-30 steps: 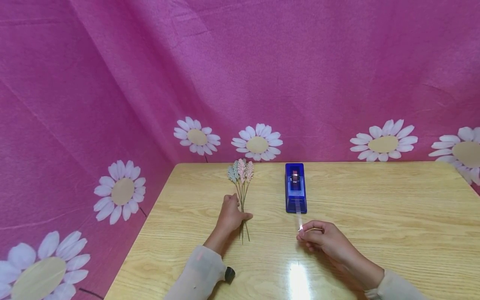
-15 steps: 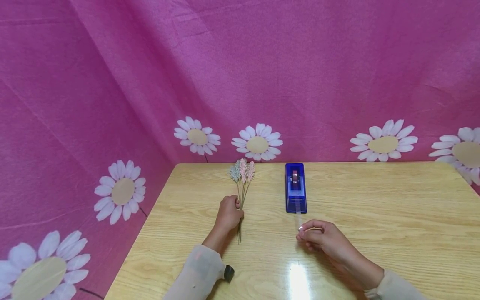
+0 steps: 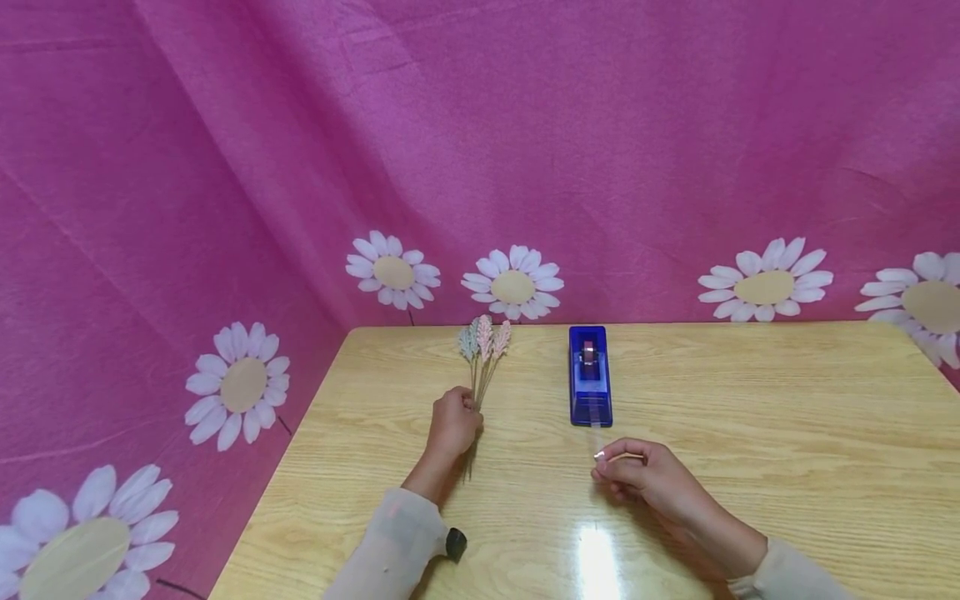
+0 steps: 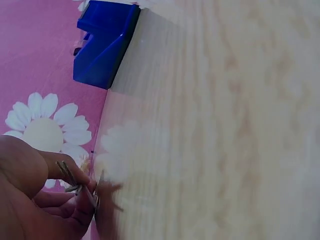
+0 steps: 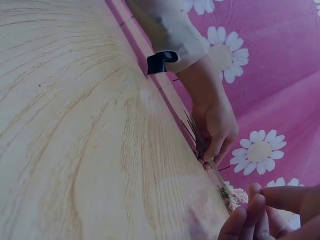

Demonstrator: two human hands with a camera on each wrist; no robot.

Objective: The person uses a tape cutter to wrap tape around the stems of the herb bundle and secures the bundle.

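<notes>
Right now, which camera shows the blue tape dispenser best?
The head view: it shows the whole tape dispenser from above, with its roll and the pulled-out strip. The left wrist view shows mainly its blue side, near the picture's top; the right wrist view doesn't show it.

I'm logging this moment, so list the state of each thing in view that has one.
Blue tape dispenser: upright on the wood-grain table, roll loaded.
Clear tape strip: drawn out from the dispenser's near end.
Right hand: pinching the tape strip's end.
Pink and grey-green flower bunch: stems gathered, heads slightly fanned.
Left hand: gripping the flower bunch.
Daisy-print cloth: hanging, creased.
</notes>
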